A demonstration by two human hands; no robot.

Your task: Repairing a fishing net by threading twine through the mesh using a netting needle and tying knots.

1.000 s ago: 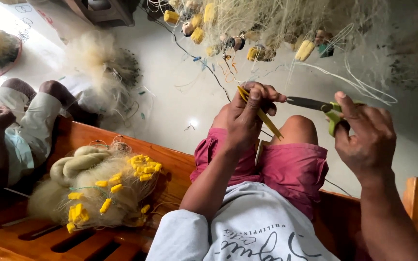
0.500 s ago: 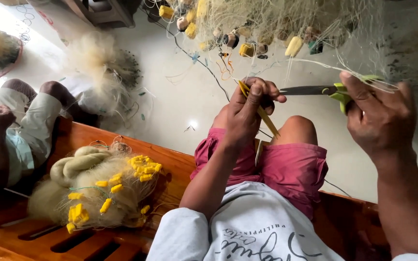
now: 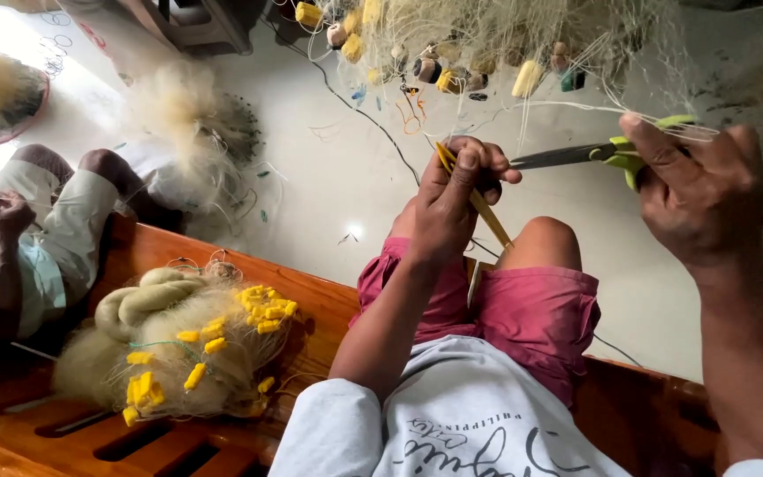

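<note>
Left hand [image 3: 457, 190] pinches a yellow needle [image 3: 479, 199], right hand [image 3: 699, 190] grips green-handled scissors [image 3: 593, 155], blade tips hidden behind fingers.

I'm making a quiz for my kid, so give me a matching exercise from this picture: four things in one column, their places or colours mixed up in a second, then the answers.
Things:
1. scissors
2. yellow needle
3. bundled net
4. shorts

Places or colours:
A. heaped on the wooden bench, dotted with yellow floats
B. in the right hand, green handles
C. pink-red
D. pinched in the left hand

Pairs: 1-B, 2-D, 3-A, 4-C
</note>
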